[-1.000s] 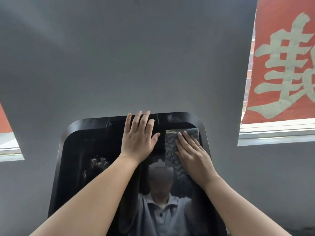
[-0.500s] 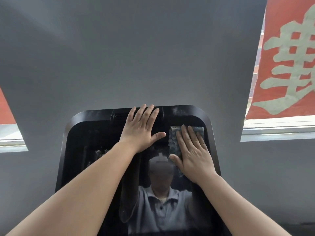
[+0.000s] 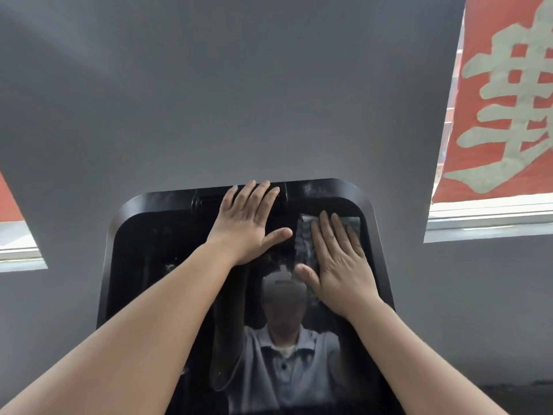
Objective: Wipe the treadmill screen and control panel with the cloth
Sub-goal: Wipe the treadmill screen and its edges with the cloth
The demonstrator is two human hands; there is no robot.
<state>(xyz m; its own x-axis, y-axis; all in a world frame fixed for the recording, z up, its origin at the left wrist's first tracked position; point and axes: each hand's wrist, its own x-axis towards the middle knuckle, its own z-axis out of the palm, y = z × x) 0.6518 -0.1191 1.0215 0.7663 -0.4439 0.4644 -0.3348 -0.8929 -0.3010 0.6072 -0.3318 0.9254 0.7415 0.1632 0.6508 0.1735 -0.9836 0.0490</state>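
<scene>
Near the screen (image 3: 167,265) top-right edge, flat right hand (image 3: 338,265) presses cloth (image 3: 305,244) (left hand (image 3: 248,226) flat, empty).

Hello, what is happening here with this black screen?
A person is wiping a treadmill screen. The right hand lies flat on a grey cloth and presses it against the glass near the upper right corner. The left hand rests open on the top middle of the screen, its fingertips on the frame. A dusty smear shows on the top frame above the cloth.

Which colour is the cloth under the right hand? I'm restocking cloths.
Grey, mottled cloth, pressed flat by the right hand; head view.
</scene>
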